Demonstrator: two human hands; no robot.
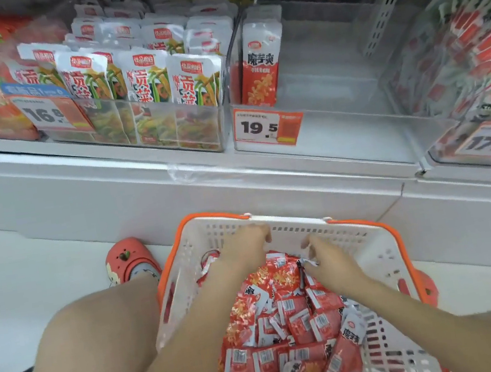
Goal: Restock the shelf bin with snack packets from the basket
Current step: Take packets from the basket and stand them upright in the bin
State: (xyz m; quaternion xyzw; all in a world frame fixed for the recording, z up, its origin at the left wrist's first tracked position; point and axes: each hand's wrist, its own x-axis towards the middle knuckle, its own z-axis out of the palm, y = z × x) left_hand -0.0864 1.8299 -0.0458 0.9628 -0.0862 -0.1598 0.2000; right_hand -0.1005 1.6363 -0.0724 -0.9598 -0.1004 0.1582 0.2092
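Store aisle, shelf bin (333,79) at 12 o'clock nearly bare; pick-up step judged underway: packets (288,321) heaped in basket (373,250), left hand (246,245) and right hand (327,259) fingers curled among them, grasp unclear; handful to be lifted next.

Neighbouring bin of green-and-white packets (147,83), price tags 16.8 (49,114) and 19.5 (267,127), red clog (130,258) on the floor

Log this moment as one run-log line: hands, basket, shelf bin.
hands: left and right reaching into packets | basket: on floor, packets piled | shelf bin: nearly empty, few packets upright at its left
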